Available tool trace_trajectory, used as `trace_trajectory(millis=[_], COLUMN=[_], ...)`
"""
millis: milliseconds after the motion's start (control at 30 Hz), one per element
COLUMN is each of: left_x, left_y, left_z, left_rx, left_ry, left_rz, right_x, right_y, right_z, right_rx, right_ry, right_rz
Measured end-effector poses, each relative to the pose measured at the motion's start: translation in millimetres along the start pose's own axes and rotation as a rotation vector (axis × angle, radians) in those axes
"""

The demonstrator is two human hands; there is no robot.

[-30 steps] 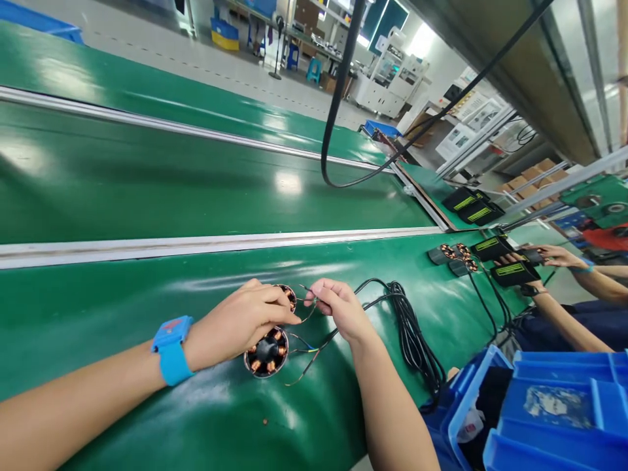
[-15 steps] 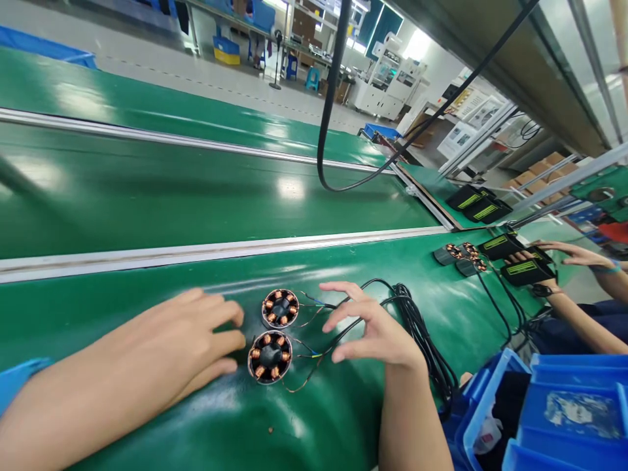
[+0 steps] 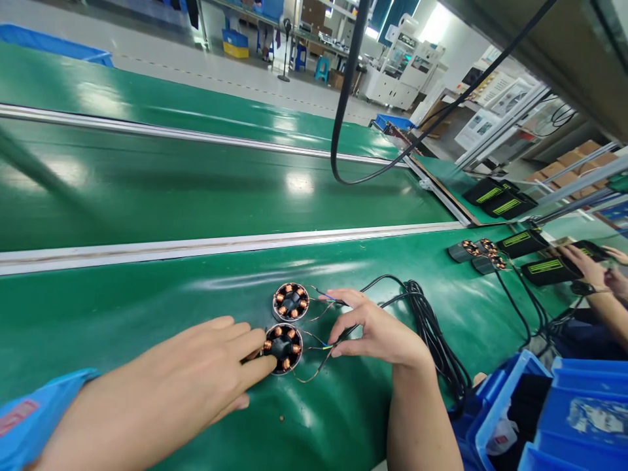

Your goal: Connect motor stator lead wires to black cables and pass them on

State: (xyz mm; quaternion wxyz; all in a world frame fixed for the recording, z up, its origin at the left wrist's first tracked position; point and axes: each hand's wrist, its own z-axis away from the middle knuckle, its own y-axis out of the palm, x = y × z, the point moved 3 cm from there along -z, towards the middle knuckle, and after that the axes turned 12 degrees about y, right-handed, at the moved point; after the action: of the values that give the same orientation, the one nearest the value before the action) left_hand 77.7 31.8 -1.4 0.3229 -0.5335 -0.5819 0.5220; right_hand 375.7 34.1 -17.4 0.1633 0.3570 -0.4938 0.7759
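Observation:
Two round motor stators with copper windings lie face up side by side on the green work surface: a farther stator [image 3: 291, 302] and a nearer stator [image 3: 282, 349]. My left hand [image 3: 210, 366] reaches in from the left, its fingertips touching the left rim of the nearer stator while the thumb stays apart below. Thin wires run right from each stator into black cable. My right hand [image 3: 377, 327] pinches the nearer stator's black cable [image 3: 344, 334] just behind its coloured wires. The long cables gather in a black bundle [image 3: 429, 327] right of this hand.
A white rail [image 3: 235, 243] crosses beyond the stators. A black cable loop [image 3: 338, 163] hangs overhead. Blue bins [image 3: 559, 418] stand at lower right. Farther right, a co-worker's hand [image 3: 586, 268] is among black boxes [image 3: 549, 269], near more stators [image 3: 483, 261].
My left hand has moved right onto the nearer stator's rim. My right fingers have closed on its cable. The view has shifted slightly.

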Motion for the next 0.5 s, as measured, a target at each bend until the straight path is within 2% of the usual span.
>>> trace_trajectory(millis=[200,333,500], left_x=[1,4,11], left_y=[10.7,12.2,17.8], left_z=[-27,-29,-26], left_rx=[0.039,0.007,0.045], left_ry=[0.041,0.035,0.052], left_rz=[-0.030,-0.027,-0.137], right_x=[1,0,0], right_y=[-3,-3,-5], right_z=[0,-1,-3], right_rx=[0.035,0.022,-0.049], right_ry=[0.005,0.001,-0.023], right_rz=[-0.027,-0.032,-0.041])
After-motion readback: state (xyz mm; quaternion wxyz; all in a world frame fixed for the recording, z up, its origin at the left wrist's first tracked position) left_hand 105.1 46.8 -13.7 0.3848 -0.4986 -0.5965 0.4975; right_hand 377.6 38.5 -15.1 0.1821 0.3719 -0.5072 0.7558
